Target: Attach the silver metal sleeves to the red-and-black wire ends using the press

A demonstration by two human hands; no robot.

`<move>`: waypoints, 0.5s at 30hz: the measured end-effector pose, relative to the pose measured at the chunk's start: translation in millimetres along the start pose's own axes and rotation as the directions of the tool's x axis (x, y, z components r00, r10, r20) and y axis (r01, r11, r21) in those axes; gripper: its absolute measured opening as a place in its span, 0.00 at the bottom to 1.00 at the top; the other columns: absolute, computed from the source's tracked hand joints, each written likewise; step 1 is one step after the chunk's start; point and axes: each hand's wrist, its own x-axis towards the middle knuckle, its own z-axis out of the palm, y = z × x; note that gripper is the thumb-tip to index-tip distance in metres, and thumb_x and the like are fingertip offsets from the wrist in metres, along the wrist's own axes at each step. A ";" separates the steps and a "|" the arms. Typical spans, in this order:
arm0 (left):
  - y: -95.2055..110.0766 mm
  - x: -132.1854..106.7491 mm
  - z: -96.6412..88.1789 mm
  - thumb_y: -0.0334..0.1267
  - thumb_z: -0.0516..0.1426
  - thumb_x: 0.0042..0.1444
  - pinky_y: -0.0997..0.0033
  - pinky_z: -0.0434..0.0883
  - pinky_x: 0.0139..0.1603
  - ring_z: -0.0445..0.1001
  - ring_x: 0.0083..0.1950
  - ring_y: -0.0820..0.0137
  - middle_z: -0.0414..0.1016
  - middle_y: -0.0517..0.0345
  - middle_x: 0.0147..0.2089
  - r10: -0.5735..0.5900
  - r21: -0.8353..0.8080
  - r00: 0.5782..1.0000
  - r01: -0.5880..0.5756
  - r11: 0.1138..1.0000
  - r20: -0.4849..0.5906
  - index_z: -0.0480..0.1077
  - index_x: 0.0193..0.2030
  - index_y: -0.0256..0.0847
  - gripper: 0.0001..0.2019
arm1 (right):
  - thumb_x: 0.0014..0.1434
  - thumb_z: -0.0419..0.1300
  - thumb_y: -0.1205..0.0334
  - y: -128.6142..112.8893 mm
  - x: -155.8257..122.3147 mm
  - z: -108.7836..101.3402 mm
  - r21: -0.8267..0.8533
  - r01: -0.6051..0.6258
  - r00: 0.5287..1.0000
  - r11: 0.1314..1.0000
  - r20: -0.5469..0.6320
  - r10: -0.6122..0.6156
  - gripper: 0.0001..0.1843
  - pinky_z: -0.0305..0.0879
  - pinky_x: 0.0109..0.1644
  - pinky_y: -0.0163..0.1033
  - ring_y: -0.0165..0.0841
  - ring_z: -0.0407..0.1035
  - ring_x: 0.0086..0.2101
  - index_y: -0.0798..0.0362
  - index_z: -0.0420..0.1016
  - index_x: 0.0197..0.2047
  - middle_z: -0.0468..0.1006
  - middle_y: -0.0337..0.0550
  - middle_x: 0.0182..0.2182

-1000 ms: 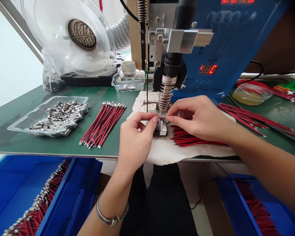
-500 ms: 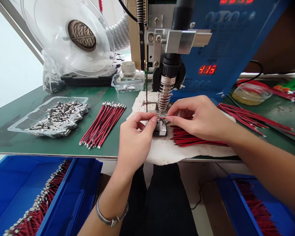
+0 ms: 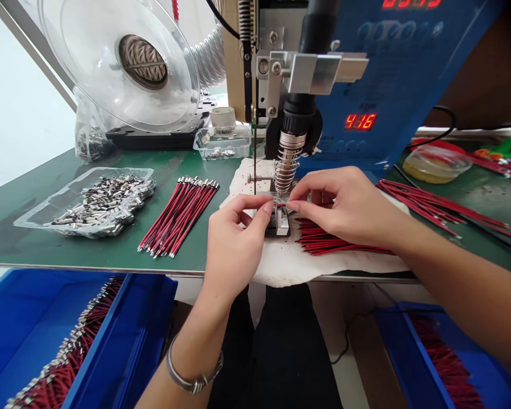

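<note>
Head view: a person's 2 bare hands meet at a small metal fixture point(image 3: 283, 222) beneath a spring-wrapped soldering iron point(image 3: 288, 156). The left hand point(image 3: 236, 244) makes a narrow pinch, thumb against forefinger; anything between them is too small to make out. The right hand point(image 3: 344, 204) pinches a short red wire point(image 3: 283, 205), which lies just above the fixture, between the 2 sets of fingertips. A bundle of red and black wires point(image 3: 323, 238) rests on a pale cloth point(image 3: 285, 272) below the right hand.

Little has changed over the last 1 second: both hands have kept their places, which suggests a steady hold for careful work at the iron's tip. The lower display point(image 3: 361, 121) on the blue machine point(image 3: 392, 113) showed only part of its digits 1 second ago; now it reads 416 in red. The upper display point(image 3: 411, 3) is cut off, its digits uncertain. Faint panel print is illegible, and no brand can be read.
</note>
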 end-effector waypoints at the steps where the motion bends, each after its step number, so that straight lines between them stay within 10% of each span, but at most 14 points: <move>1: 0.1 -0.1 -0.1 0.43 0.65 0.59 0.72 0.65 0.29 0.68 0.29 0.72 0.80 0.57 0.33 -0.001 0.002 1.000 0.001 1.000 0.000 0.82 0.40 0.42 0.08 | 0.62 0.63 0.61 -0.2 -0.1 -0.1 0.001 0.001 1.000 1.000 0.001 -0.001 0.08 0.56 0.30 0.37 0.26 0.62 0.23 0.53 0.81 0.32 0.75 0.35 0.23; 15: -0.8 -0.2 -0.1 0.43 0.64 0.59 0.72 0.66 0.29 0.69 0.29 0.71 0.80 0.57 0.34 0.002 0.006 1.000 -0.002 1.000 0.001 0.82 0.40 0.42 0.08 | 0.61 0.63 0.61 -2.2 1.0 -0.7 -0.002 -0.013 1.000 1.000 -0.005 0.013 0.08 0.55 0.30 0.37 0.26 0.61 0.22 0.53 0.81 0.32 0.73 0.34 0.20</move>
